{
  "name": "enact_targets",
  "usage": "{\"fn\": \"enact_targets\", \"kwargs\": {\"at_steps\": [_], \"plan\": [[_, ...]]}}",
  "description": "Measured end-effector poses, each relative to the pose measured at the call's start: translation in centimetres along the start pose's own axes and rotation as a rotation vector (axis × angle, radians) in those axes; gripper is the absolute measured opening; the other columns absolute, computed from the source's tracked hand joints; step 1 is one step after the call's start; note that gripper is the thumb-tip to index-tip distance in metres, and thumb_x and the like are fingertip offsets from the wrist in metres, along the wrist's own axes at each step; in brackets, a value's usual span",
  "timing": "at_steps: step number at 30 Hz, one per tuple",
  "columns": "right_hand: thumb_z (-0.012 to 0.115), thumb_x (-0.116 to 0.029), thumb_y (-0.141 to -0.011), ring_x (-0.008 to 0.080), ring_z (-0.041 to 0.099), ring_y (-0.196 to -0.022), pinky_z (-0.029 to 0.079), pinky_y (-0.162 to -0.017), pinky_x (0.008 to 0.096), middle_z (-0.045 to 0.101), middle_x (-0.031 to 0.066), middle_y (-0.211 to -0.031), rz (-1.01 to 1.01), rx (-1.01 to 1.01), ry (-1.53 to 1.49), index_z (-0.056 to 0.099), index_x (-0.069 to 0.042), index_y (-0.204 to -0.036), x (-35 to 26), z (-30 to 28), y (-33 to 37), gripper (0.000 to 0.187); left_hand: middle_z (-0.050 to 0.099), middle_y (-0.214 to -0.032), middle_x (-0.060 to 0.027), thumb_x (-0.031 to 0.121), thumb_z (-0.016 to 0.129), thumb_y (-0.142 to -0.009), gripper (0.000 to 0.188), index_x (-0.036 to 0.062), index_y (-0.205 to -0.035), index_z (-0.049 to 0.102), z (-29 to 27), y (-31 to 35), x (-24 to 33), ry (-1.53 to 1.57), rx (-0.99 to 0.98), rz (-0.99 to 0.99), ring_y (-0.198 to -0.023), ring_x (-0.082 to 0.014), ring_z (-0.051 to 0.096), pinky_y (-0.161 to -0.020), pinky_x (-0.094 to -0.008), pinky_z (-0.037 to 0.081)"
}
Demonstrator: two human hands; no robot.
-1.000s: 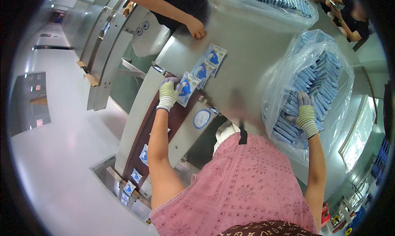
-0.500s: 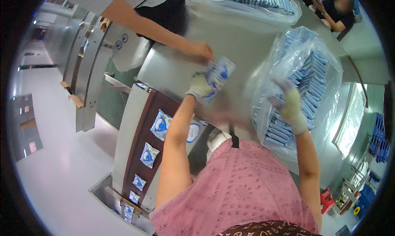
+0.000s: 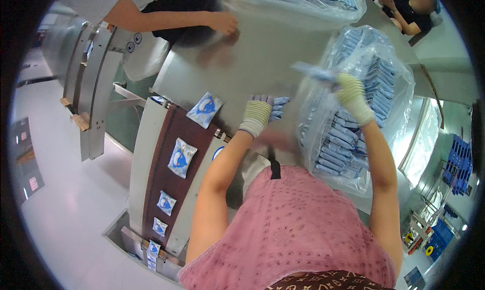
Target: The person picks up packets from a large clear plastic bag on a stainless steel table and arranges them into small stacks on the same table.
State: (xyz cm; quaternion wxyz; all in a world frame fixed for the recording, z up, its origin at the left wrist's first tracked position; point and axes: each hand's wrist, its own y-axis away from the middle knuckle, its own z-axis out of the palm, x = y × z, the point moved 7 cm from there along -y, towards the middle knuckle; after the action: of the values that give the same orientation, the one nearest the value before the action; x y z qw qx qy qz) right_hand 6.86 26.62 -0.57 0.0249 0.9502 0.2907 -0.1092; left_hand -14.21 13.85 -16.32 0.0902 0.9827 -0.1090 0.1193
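My left hand [image 3: 257, 114], in a striped knit glove, is closed on a small stack of blue-and-white packets [image 3: 279, 108] held low over the metal table. My right hand [image 3: 354, 95], gloved alike, grips the end of a packet [image 3: 314, 71] that is smeared by motion and points left. Below my right hand lies a large clear plastic bag [image 3: 406, 95] on the table, filled with rows of the same packets [image 3: 335, 144]. One packet [image 3: 205, 109] lies at the far end of the dark conveyor belt [image 3: 162, 176], left of my left hand.
More packets, such as this one [image 3: 182, 157], lie spaced along the belt. A co-worker's bare hand [image 3: 222, 23] is over the far left of the metal table [image 3: 262, 52]. Another filled bag [image 3: 348, 11] stands at the back. A person [image 3: 411, 17] sits at the far right.
My left hand has come nearer and right, now on a packet stack. My right hand has risen from the bag with a packet. The co-worker's hand has drawn back left; belt packets have moved farther along.
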Motion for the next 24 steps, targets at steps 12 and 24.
{"fn": "enact_targets", "kwargs": {"at_steps": [12,24], "plan": [[0.055,-0.047,-0.089,0.0223,0.059,-0.054,0.045,-0.051,0.0411,0.063,0.0098,-0.063,1.482,0.446,-0.151,0.069,-0.002,-0.077,43.4,-3.4,49.2,0.049,0.067,-0.111,-0.0211,0.033,0.086,-0.06,0.077,-0.0004,-0.124,0.058,-6.1,2.1,-17.3,0.611,-0.265,-0.415,-0.105,-0.0334,0.064,-0.093,-0.0414,0.048],[0.07,-0.024,-0.08,0.0347,0.054,-0.116,0.04,-0.102,0.0434,0.06,0.0172,-0.119,0.102,0.317,-0.088,0.062,-0.005,-0.116,8.4,-5.4,19.4,0.041,0.052,-0.134,-0.0204,0.026,0.061,-0.087,0.058,0.0034,-0.136,0.042,-15.8,-6.5,10.3,1.251,-0.106,0.296,-0.116,-0.0372,0.058,-0.097,-0.0476,0.049]]}}
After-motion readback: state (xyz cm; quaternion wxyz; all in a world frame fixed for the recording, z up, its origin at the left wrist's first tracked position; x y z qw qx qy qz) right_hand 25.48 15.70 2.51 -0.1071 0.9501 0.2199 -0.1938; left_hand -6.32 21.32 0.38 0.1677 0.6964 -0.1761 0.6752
